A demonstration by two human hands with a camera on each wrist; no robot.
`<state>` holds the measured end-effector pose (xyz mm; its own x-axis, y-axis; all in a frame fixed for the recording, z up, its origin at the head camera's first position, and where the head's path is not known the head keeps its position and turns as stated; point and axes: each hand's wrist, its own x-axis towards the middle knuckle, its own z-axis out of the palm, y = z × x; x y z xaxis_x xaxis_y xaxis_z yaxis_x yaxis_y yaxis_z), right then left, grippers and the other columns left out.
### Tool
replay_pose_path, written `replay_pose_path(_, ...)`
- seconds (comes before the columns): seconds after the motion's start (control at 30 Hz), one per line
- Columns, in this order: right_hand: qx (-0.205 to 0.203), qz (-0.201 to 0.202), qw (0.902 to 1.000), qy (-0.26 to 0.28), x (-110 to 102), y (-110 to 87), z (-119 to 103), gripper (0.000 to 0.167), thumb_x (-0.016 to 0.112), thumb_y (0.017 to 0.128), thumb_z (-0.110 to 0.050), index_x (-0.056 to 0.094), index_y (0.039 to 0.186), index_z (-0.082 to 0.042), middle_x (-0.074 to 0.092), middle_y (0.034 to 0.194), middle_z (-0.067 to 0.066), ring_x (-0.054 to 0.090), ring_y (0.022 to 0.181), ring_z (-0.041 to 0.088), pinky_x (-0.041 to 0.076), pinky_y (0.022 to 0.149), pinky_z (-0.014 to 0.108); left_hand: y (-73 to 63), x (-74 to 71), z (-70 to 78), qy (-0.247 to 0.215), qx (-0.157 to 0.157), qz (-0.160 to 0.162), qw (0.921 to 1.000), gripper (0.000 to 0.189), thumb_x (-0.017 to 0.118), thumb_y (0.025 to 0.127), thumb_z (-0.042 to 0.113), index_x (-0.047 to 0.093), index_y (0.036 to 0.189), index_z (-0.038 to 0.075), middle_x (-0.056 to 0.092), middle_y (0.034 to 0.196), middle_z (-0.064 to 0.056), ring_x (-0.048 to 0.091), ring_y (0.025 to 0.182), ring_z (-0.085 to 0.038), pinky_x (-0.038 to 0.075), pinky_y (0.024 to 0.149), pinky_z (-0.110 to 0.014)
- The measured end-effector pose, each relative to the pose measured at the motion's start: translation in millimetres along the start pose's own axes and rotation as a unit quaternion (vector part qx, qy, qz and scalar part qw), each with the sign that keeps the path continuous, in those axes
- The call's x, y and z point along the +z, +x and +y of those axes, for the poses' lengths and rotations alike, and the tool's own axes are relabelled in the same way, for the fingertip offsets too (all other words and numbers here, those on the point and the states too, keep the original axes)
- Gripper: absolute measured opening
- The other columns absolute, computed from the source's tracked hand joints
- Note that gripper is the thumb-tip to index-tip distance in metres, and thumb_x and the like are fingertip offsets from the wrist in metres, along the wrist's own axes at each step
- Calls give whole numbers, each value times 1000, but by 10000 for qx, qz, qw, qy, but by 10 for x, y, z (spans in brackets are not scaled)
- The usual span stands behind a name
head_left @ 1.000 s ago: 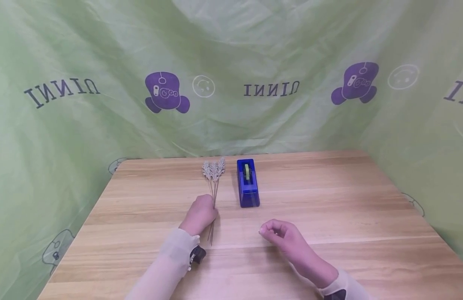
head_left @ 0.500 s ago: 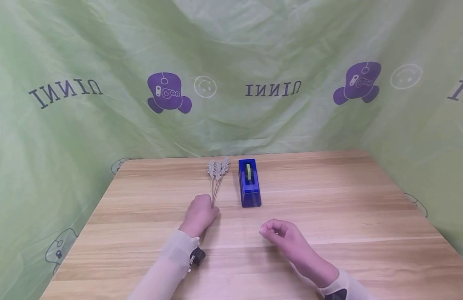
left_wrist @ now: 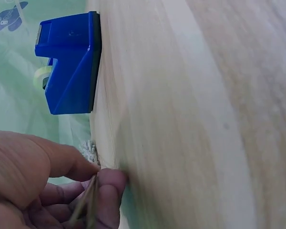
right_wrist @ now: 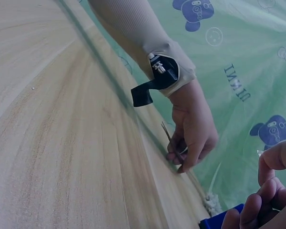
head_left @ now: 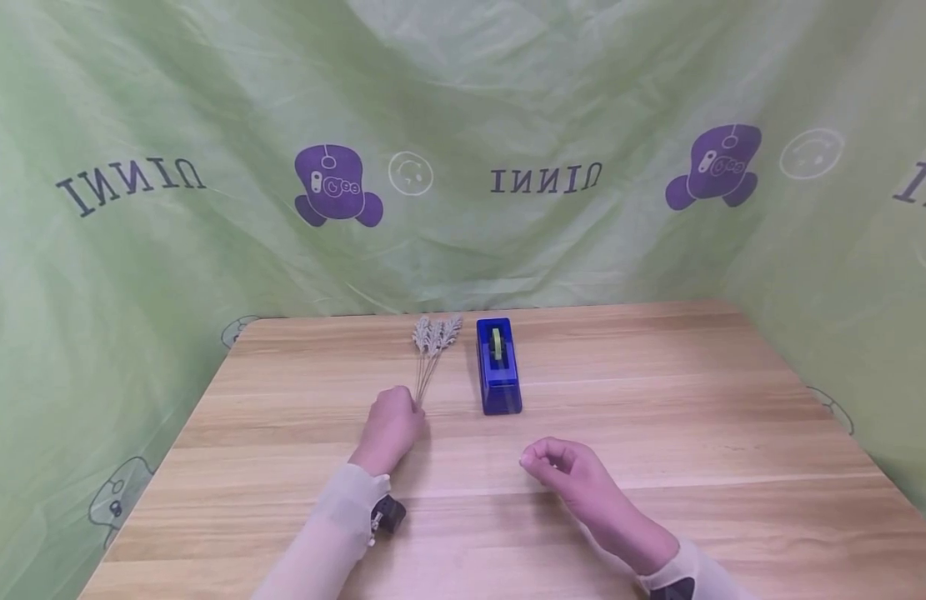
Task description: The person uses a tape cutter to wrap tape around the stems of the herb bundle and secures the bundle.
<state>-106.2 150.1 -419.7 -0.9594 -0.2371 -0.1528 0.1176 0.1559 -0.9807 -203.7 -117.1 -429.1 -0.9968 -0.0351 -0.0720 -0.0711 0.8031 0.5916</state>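
My left hand (head_left: 391, 425) pinches the thin brown stems (left_wrist: 89, 200) of several pale grey-lavender artificial flower sprigs (head_left: 436, 335) between thumb and index finger. Their heads point toward the back of the table, fanned and leaning right. Stem ends (right_wrist: 166, 130) stick out behind the fingers in the right wrist view. Right of the flowers stands a blue tape dispenser (head_left: 498, 375) with a yellow-green roll (head_left: 496, 343) in it. At the right front, my right hand (head_left: 571, 479) brings thumb and index finger together on a tiny clear piece of tape (right_wrist: 260, 153).
The wooden table (head_left: 695, 400) reaches back to a green printed curtain (head_left: 463, 242), which also hangs at both sides. A black wrist camera (head_left: 388, 514) projects from the left sleeve, low over the tabletop.
My left hand has shifted slightly left, and the flower bundle now tilts more to the right. Its stem ends, visible a second ago, are hidden in the head view. The right hand stays put.
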Motion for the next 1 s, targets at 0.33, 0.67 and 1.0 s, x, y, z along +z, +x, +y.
replay_pose_path(0.33,36,6,10000,-19,14,7,-13,21,68,100,-21,67,102,0,68,107,5,57,99,15,47,91,27,-34,-32,-125,68,188,291,9994,13,44,102,3,54,100,-3,60,78,-15,56,64,-26,50,57,-38)
replay_pose_path(0.67,23,21,10000,-31,20,1,-21,22,67,100,-21,67,102,1,69,107,5,57,98,15,48,89,26,-134,-146,-319,-344,582,720,9951,11,48,104,6,57,101,0,57,72,-9,50,60,-19,40,53,-30)
replay_pose_path(1.0,-30,83,9999,-93,21,2,-55,28,68,100,-22,66,104,6,69,105,7,58,96,16,52,85,26,-429,-484,-527,-645,735,726,9926,11,56,107,12,63,108,5,47,67,0,42,56,-10,36,53,-25)
